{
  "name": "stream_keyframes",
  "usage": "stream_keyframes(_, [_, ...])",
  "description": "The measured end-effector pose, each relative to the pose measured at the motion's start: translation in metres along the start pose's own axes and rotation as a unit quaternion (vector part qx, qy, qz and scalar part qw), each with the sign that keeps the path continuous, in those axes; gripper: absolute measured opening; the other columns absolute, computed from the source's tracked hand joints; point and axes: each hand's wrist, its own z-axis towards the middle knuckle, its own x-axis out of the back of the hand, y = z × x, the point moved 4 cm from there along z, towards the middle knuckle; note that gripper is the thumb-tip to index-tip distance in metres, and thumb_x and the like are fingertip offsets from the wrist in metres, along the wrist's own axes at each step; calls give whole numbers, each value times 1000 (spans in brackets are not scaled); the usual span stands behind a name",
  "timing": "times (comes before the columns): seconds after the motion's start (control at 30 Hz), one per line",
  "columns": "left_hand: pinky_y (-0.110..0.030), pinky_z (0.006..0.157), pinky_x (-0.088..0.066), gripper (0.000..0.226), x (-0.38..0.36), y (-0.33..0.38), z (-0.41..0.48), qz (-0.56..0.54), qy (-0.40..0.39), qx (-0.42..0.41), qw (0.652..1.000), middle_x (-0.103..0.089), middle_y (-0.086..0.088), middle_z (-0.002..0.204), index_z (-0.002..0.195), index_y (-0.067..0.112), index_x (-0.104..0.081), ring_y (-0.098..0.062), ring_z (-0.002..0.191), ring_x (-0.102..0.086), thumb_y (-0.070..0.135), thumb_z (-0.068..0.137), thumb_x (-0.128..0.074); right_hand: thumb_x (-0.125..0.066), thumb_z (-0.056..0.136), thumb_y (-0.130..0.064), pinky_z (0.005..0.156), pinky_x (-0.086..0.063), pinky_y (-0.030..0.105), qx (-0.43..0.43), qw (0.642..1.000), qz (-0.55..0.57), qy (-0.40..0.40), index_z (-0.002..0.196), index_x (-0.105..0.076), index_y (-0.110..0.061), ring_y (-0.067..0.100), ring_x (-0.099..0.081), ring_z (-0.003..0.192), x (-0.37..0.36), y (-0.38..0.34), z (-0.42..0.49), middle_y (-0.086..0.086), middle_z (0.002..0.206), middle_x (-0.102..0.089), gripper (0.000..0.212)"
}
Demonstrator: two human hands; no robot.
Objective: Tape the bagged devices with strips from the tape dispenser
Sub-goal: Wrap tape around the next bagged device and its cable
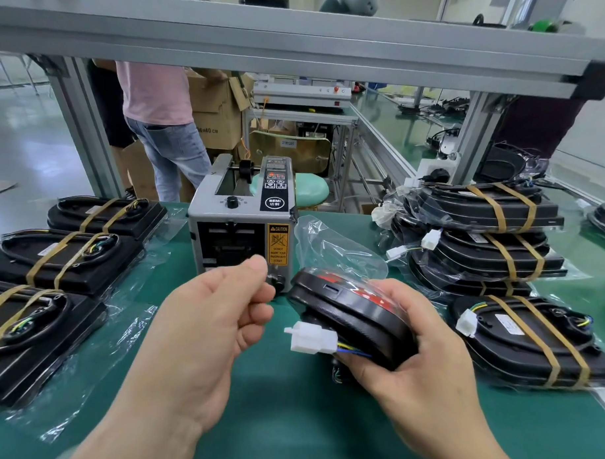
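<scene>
Head view: the right hand (418,355) is clamped around a bagged device (352,306), held tilted above the green bench (283,408) just right of the tape dispenser (239,231). The left hand (225,318) hangs before the dispenser's outlet, fingers curled, thumb against forefinger; whether it pinches a strip I cannot tell. The loose bag end (332,249) could bunch under tape, and the dangling white connector (311,339) may end up outside the wrap. Taped devices (65,258) lie left and a stack (483,236) lies right, crowding the set-down room.
</scene>
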Motion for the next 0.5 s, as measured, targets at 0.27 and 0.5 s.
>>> stream_keyframes(0.27, [-38, 107, -36, 9, -14, 0, -22, 26, -54, -75, 995, -72, 25, 94, 70, 36, -78, 6, 107, -60, 42, 64, -75, -77, 58, -14, 83, -48, 16, 13, 1000, -11, 9, 114, -52, -47, 8, -64, 98, -4, -1, -3, -18, 106, -65, 69])
stream_keyframes(0.5, [-30, 103, -37, 18, -16, -3, -23, 34, -75, -33, 996, -69, 31, 96, 64, 32, -78, 4, 107, -57, 29, 49, -87, -72, 60, -7, 87, -49, 29, 30, 999, -37, 9, 117, -60, -26, 12, -62, 103, -4, 1, -5, -14, 112, -63, 61])
